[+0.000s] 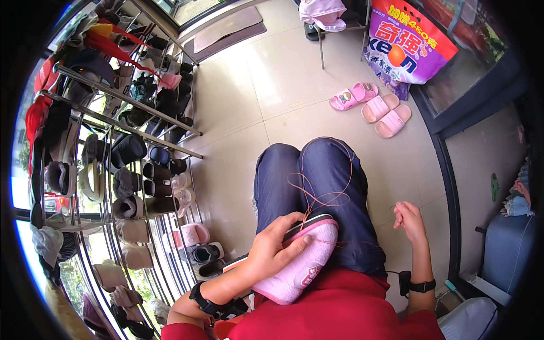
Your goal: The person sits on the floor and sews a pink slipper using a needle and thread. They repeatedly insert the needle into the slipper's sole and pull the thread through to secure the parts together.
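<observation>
A pink fabric slipper with a dark sole and a red-and-white badge lies tilted on my lap. My left hand grips it near the sole edge, thumb on the pink upper. Thin orange-brown thread rises from beside my left fingers and loops over the knees of my dark blue trousers. More strands run from the slipper toward the right. My right hand is raised to the right, away from the slipper, with its fingertips pinched together; a thin dark thing, perhaps a needle, shows at them.
Metal racks full of shoes stand along the left. Pink slide sandals lie on the tiled floor ahead, near a large detergent bag and a dark door frame. A blue-grey padded seat is at the right.
</observation>
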Demonstrator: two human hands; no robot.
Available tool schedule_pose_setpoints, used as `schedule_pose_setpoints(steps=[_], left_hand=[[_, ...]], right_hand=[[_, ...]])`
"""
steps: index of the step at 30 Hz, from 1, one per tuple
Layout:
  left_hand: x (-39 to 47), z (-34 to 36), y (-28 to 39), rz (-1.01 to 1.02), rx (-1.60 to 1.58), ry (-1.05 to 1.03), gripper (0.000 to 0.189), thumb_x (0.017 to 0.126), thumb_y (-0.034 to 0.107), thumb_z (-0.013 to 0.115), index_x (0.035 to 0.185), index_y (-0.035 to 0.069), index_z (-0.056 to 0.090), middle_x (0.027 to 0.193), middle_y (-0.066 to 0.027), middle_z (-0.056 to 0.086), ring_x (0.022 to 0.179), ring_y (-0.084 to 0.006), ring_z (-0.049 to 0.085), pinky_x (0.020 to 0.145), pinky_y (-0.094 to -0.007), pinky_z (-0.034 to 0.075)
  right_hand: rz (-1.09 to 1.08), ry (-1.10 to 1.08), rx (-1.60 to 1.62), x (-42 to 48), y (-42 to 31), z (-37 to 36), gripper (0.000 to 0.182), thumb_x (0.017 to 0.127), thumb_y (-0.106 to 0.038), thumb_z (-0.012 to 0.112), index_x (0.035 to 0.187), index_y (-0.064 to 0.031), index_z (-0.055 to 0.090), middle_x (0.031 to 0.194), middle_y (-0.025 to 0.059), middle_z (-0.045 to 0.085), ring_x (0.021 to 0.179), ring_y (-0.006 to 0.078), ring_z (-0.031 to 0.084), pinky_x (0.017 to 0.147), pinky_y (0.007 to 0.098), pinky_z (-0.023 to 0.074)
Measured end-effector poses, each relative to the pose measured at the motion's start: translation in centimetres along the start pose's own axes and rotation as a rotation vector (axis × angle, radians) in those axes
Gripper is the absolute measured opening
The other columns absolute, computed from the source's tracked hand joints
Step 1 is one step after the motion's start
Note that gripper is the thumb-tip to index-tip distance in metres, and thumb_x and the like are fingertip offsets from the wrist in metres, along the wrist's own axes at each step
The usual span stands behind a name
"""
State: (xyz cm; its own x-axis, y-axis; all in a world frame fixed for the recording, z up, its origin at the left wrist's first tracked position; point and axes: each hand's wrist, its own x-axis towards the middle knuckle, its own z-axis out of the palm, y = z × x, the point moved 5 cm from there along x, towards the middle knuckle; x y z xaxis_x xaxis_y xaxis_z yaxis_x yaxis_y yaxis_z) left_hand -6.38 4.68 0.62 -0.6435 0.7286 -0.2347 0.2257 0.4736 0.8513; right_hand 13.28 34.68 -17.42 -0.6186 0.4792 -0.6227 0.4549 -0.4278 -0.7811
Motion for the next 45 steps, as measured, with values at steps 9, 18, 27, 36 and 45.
schedule_pose_setpoints(steps=[9, 18, 27, 36, 45], left_hand=[[1.6, 0.0, -1.5, -0.067, -0.269, 0.025, 0.016, 0.089, 0.012, 0.069, 0.1, 0.001, 0.067, 0.107, -0.0082, 0.063, 0.103, -0.0183, 0.059, 0.092, -0.0293, 0.044], [-0.4, -0.9, -2.0, -0.085, -0.909, 0.303, 0.028, 0.102, 0.023, 0.048, 0.097, -0.003, 0.057, 0.101, -0.0089, 0.057, 0.097, -0.0163, 0.051, 0.095, -0.0296, 0.035], [-1.2, -1.4, 0.4, 0.16, -0.478, 0.327, 0.02, 0.101, 0.014, 0.048, 0.093, -0.001, 0.058, 0.098, -0.0094, 0.057, 0.087, -0.0164, 0.053, 0.083, -0.0291, 0.045], [-5.2, -0.8, -0.2, 0.255, 0.359, 0.321, 0.037, 0.075, 0.014, 0.077, 0.106, 0.007, 0.06, 0.099, -0.0113, 0.056, 0.084, -0.0284, 0.054, 0.072, -0.0382, 0.041], [-4.6, 0.9, -0.1, 0.376, 0.494, 0.245, 0.046, 0.071, 0.01, 0.073, 0.117, 0.012, 0.067, 0.098, -0.0015, 0.055, 0.086, -0.0197, 0.049, 0.072, -0.0333, 0.037]], right_hand=[[-0.036, 0.122, -0.08, 0.3, -0.6, -0.6, 0.022, 0.096, -0.017, 0.055, 0.099, 0.0029, 0.065, 0.071, 0.0073, 0.062, 0.063, 0.0136, 0.063, 0.057, 0.0259, 0.053], [-0.029, -0.396, 0.46, -3.7, -11.9, 10.7, 0.02, 0.085, -0.004, 0.049, 0.095, 0.0042, 0.064, 0.073, 0.0075, 0.059, 0.061, 0.0174, 0.055, 0.055, 0.0278, 0.0461], [-1.142, -0.476, -0.692, -10.6, -14.2, 24.7, 0.014, 0.084, -0.012, 0.07, 0.086, -0.001, 0.062, 0.076, 0.0123, 0.06, 0.062, 0.0282, 0.058, 0.057, 0.0354, 0.0485], [-0.569, -0.573, -0.356, -9.1, -12.6, 23.4, 0.024, 0.089, -0.012, 0.069, 0.071, 0.0025, 0.059, 0.061, 0.0033, 0.048, 0.055, 0.0083, 0.041, 0.049, 0.0274, 0.0341], [-0.641, -0.503, -0.36, -10.2, -11.5, 21.8, 0.024, 0.09, -0.008, 0.065, 0.071, 0.0039, 0.058, 0.063, 0.0044, 0.052, 0.057, 0.0107, 0.045, 0.052, 0.0269, 0.037]])
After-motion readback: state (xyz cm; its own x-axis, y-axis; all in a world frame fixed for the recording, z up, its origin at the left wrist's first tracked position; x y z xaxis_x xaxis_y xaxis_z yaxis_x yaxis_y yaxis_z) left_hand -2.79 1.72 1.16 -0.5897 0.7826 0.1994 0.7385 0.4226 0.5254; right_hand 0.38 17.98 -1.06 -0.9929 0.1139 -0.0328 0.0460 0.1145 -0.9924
